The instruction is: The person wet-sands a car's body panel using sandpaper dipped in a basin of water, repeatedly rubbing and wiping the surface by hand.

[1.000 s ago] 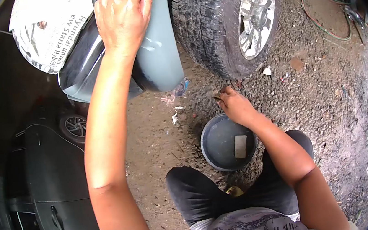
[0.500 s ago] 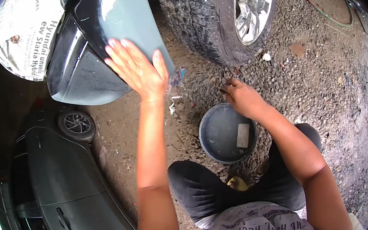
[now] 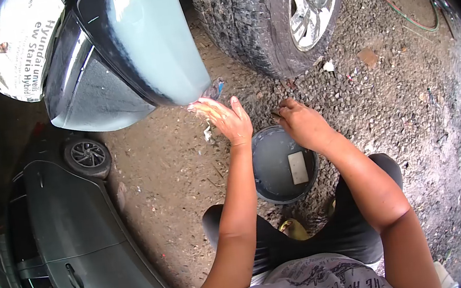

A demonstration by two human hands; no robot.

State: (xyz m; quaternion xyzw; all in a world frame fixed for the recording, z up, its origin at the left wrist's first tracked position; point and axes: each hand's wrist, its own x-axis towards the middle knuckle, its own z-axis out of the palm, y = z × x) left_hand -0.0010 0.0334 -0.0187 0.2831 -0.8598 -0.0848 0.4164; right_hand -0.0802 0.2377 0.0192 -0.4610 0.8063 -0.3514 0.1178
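Bumper corner (image 3: 158,49), its pale blue-grey patch merging into glossy black, is standing just beyond the outstretched fingertips of the left hand (image 3: 232,125). That hand is spreading flat, thumb apart from the fingers, and is holding nothing visible; whether its fingertips are touching the panel's lower edge cannot be told. The right hand (image 3: 304,124) is pinching a thin dark piece (image 3: 276,115), largely hidden by the curled fingers, above the far rim of a bucket (image 3: 282,200). Below these fingers, a pale rectangular block (image 3: 298,168) is lying in the bucket, apparently in greyish water. Ahead of the right fingers, a treaded tyre (image 3: 239,28) is resting on gravel; far to the left of the left fingers, newspaper (image 3: 18,55) is covering an adjoining part. Judging by the surface, work is appearing only partway along: the masking is already in place and the grey patch is looking smooth, but no black finish is covering it; how evenly it is prepared is not showing.
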